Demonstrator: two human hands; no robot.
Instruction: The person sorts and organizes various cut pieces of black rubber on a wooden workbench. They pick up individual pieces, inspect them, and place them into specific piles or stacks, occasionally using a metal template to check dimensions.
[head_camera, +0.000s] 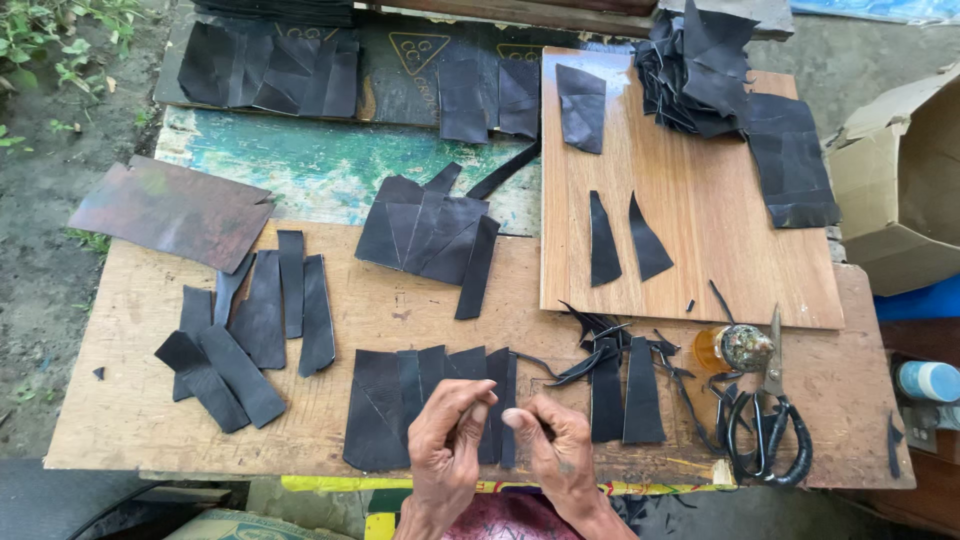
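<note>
At the near edge of the wooden worktop (130, 400), the left hand (447, 440) and right hand (553, 440) meet fingertip to fingertip, both pinched shut on a narrow black leather strip (497, 415) standing over the fanned leather pieces (400, 400). A firm, even pinch from both sides would probably keep it from twisting. Black-handled scissors (768, 440) lie toward the near right corner, beside a small glue pot (735, 348).
</note>
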